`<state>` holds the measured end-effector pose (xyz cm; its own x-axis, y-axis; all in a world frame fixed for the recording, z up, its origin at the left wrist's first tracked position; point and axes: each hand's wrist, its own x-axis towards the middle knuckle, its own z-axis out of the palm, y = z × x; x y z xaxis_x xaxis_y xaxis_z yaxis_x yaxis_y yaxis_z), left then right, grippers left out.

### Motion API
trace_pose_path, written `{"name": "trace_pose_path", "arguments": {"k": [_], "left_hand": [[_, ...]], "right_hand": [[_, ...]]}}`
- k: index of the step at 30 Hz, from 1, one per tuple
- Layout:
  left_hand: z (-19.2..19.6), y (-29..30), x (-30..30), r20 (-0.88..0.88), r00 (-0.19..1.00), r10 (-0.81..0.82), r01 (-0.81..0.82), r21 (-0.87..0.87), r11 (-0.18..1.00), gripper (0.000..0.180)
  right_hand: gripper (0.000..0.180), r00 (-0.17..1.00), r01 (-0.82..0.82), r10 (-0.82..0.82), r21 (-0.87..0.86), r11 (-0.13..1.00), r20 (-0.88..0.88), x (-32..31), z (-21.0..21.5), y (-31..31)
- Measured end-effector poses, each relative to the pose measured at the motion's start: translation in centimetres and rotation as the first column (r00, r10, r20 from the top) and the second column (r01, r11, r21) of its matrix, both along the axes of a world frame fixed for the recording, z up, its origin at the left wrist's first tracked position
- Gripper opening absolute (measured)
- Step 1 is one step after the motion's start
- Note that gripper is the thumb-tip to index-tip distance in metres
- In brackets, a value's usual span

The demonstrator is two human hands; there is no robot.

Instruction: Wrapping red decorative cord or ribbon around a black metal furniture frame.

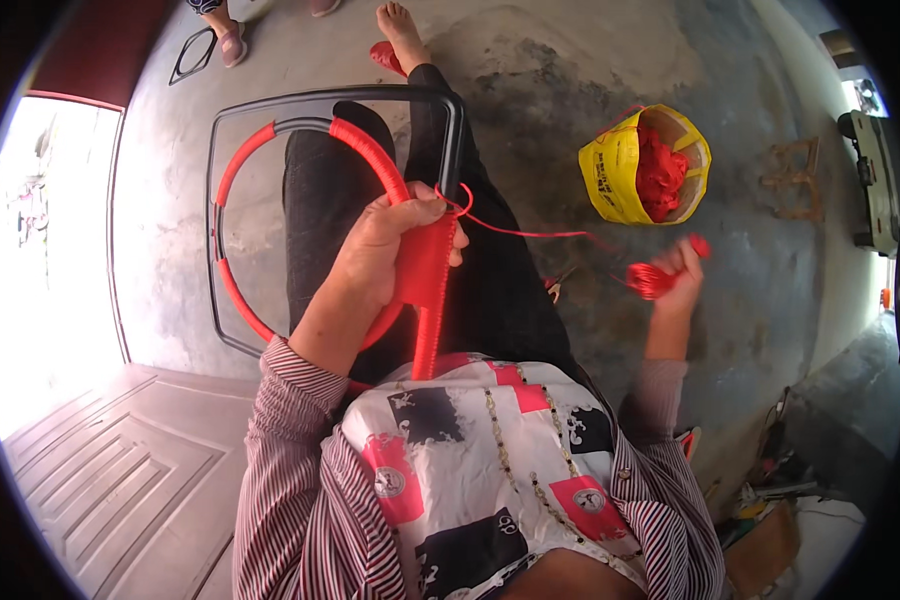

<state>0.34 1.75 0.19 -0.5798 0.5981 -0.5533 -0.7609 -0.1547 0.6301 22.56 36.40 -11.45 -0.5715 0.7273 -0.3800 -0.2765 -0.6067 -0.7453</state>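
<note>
Red cord (pixel 530 232) spans left hand (pixel 385 250) to right hand (pixel 678 275).

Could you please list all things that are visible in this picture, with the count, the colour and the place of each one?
metal frame: 1, black, partly wrapped in red cord, resting on the person's lap
red cord strand: 1, red, running from the frame to the right hand
cord bundle: 1, red, in the right hand
bag: 1, yellow, filled with red cord, on the floor at the right
floor: 1, grey concrete, under everything
door panel: 1, brownish, lower left
feet of other people: at least two, top edge
left hand: 1, gripping the wrapped part of the frame
right hand: 1, raised at the right, holding the cord bundle
</note>
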Motion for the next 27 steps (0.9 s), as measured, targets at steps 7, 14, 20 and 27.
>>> {"name": "trace_pose_path", "arguments": {"k": [7, 14, 20, 27], "left_hand": [[0.0, -1.0, 0.3, 0.02, 0.998, -0.057, 0.057, 0.016, 0.998, 0.009], [1.0, 0.0, 0.4, 0.032, 0.999, -0.009, 0.01, -0.053, 0.999, 0.007], [-0.3, -0.6, 0.4, 0.012, 1.0, -0.024, 0.024, 0.006, 1.0, 0.007], [-0.3, -0.7, 0.8, -0.038, 0.999, -0.012, 0.011, -0.029, 1.0, 0.029]], "right_hand": [[0.036, 0.574, -0.813, 0.807, 0.212, 0.542, 0.137, -11.9, 8.4, -17.3], [0.016, 0.736, -0.664, 0.677, 0.188, 0.724, -0.006, -10.0, 6.9, -16.5], [0.012, 0.746, -0.656, 0.665, 0.123, 0.744, -0.043, -8.5, 5.4, -16.2], [0.019, 0.736, -0.676, 0.572, 0.438, 0.592, 0.362, -14.4, 7.0, -10.1]]}}
